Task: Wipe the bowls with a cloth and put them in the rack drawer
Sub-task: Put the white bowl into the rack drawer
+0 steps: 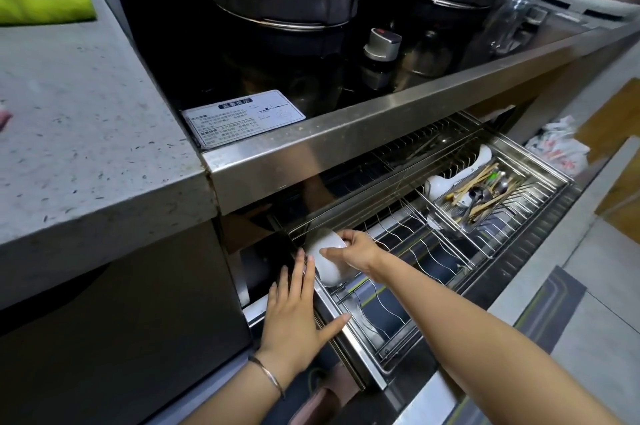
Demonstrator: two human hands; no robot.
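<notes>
Stove sticker [244, 118] headed 温馨提示, small print illegible

Rack drawer [367, 365] is pulled out and open from above. The middle stretch of wire slots [415, 258] is free, a clear way down between white bowl [329, 265] and cutlery basket [485, 199]. Left end is crowded: the bowl stands tilted in the slots, right hand [356, 251] grips it, left hand [294, 313] lies flat on the drawer corner just beside. The basket fills the right rear. Steel stove front [363, 150] overhangs the back rows, so headroom is low there.
</notes>
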